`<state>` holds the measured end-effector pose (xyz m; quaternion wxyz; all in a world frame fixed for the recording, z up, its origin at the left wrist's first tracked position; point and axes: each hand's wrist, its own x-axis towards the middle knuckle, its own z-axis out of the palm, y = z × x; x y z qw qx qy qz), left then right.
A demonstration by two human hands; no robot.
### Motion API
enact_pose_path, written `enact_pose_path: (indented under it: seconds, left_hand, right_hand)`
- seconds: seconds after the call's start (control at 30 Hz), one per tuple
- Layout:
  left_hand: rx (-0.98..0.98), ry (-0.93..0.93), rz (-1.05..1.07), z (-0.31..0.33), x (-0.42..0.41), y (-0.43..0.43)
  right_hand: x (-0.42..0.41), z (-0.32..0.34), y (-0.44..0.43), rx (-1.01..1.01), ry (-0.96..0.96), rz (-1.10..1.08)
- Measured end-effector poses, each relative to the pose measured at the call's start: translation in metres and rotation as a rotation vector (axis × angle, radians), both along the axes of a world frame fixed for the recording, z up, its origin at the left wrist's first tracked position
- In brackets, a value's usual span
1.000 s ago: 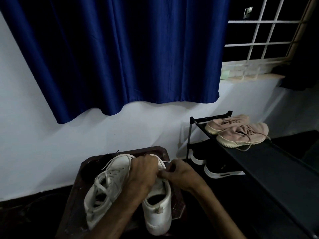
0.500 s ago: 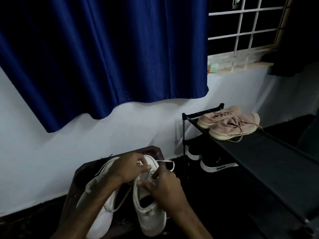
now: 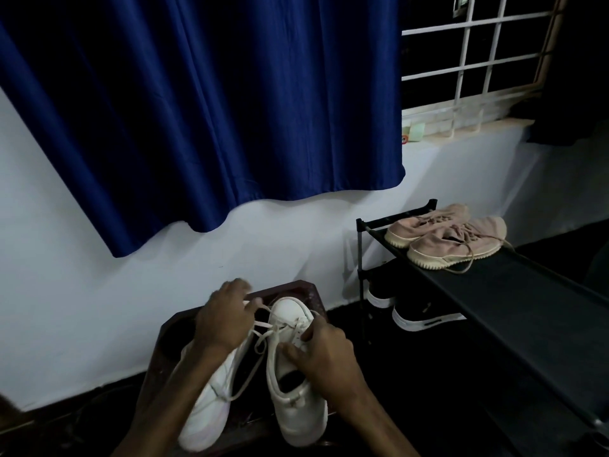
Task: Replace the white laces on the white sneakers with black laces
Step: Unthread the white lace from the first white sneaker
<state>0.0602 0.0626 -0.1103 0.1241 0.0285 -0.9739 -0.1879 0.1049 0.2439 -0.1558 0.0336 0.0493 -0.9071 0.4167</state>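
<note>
Two white sneakers stand side by side on a small dark wooden table (image 3: 171,331). The right sneaker (image 3: 296,400) points away from me. My right hand (image 3: 324,352) grips its upper at the eyelets, thumb on the tongue side. My left hand (image 3: 224,319) is raised over the left sneaker (image 3: 211,410) and pinches a white lace (image 3: 260,328) that stretches from the right sneaker's eyelets. A loose loop of white lace hangs between the two shoes. No black lace is in view.
A black shoe rack (image 3: 514,298) stands to the right with pink sneakers (image 3: 451,239) on top and black shoes (image 3: 421,316) on the lower shelf. A blue curtain (image 3: 204,107) hangs above against the white wall. The floor is dark.
My left hand has lifted up and away, drawing the white lace out from the right sneaker. My right hand has slid to the shoe's right side and holds it.
</note>
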Motion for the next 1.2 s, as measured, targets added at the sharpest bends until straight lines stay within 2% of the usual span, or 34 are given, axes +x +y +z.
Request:
enact_pose_path:
  seconds: [0.07,0.13,0.37,0.63,0.73,0.8,0.87,0.93,0.97,1.03,1.07,1.13,1.2]
  left_hand:
    - [-0.083,0.008,-0.202,0.011,0.0,0.021]
    - [-0.186,-0.141,-0.32,0.018,0.002,0.042]
    - [-0.299,-0.262,-0.334,0.028,-0.006,0.051]
    - [-0.546,-0.127,-0.323,0.021,-0.004,0.058]
    - [-0.637,0.003,-0.361,0.022,-0.003,0.048]
    - [-0.574,0.11,-0.269,0.026,-0.003,0.029]
    - [-0.302,0.226,-0.004,0.035,-0.005,-0.001]
    - [-0.085,0.223,0.293,0.04,-0.008,-0.031]
    - [-0.097,0.147,0.363,0.04,-0.009,-0.041]
    - [-0.214,0.0,0.315,0.037,-0.009,-0.042]
    - [-0.226,0.009,0.214,0.035,-0.008,-0.036]
    - [-0.121,0.062,-0.045,0.035,-0.002,-0.015]
    - [-0.132,-0.028,-0.282,0.039,0.003,0.014]
  right_hand:
    - [0.0,0.001,-0.002,-0.01,0.005,-0.004]
    - [0.002,0.003,-0.001,-0.028,-0.003,-0.022]
    - [0.0,0.002,0.003,-0.091,-0.03,-0.023]
    - [0.001,0.002,0.004,-0.094,-0.022,-0.024]
    - [0.0,0.002,0.004,-0.088,-0.004,-0.019]
    - [-0.001,0.003,0.004,-0.072,-0.005,-0.017]
    - [0.0,0.003,0.003,-0.078,-0.001,-0.012]
    - [0.001,0.005,0.003,-0.071,-0.005,-0.019]
    - [0.001,0.005,0.004,-0.061,-0.012,-0.024]
    - [0.001,0.004,0.005,-0.051,-0.027,-0.032]
    - [0.0,0.004,0.005,-0.053,-0.033,-0.036]
    - [-0.001,0.003,0.004,-0.055,-0.035,-0.036]
    - [-0.002,0.002,0.001,-0.045,-0.032,-0.029]
